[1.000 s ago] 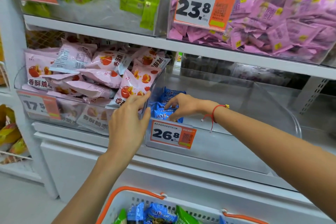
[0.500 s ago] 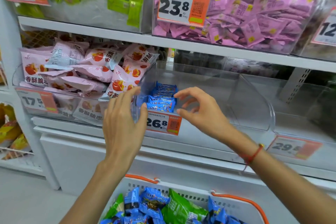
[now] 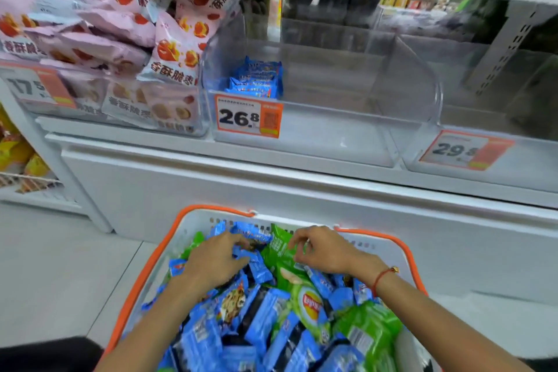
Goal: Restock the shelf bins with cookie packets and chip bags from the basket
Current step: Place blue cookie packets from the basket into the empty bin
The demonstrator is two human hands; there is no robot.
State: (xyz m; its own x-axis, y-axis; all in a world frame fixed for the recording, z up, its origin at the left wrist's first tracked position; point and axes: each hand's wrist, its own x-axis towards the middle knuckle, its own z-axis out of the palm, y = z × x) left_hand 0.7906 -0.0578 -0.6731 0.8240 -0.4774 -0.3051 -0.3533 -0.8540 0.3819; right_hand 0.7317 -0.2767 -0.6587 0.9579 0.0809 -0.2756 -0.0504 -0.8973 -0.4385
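The white basket with an orange rim (image 3: pixel 169 238) sits low in front of me, full of blue cookie packets (image 3: pixel 265 311) and green chip bags (image 3: pixel 368 329). My left hand (image 3: pixel 214 260) lies on the pile, its fingers curled round a blue cookie packet (image 3: pixel 256 263). My right hand (image 3: pixel 323 251) is beside it, its curled fingers pinching the top of a green chip bag (image 3: pixel 279 248). On the shelf above, the clear bin (image 3: pixel 332 136) labelled 26.8 holds a small stack of blue cookie packets (image 3: pixel 256 78) in its left front corner.
Left of that bin, another bin (image 3: pixel 120 109) is heaped with pink snack bags. To the right stands a clear bin (image 3: pixel 528 157) labelled 29.8. A white cabinet front (image 3: pixel 271 190) runs below the shelf, and grey floor lies at the left.
Both hands have dropped from the 26.8 bin down into the basket. My view has tilted down with them, and the top shelf is out of sight.
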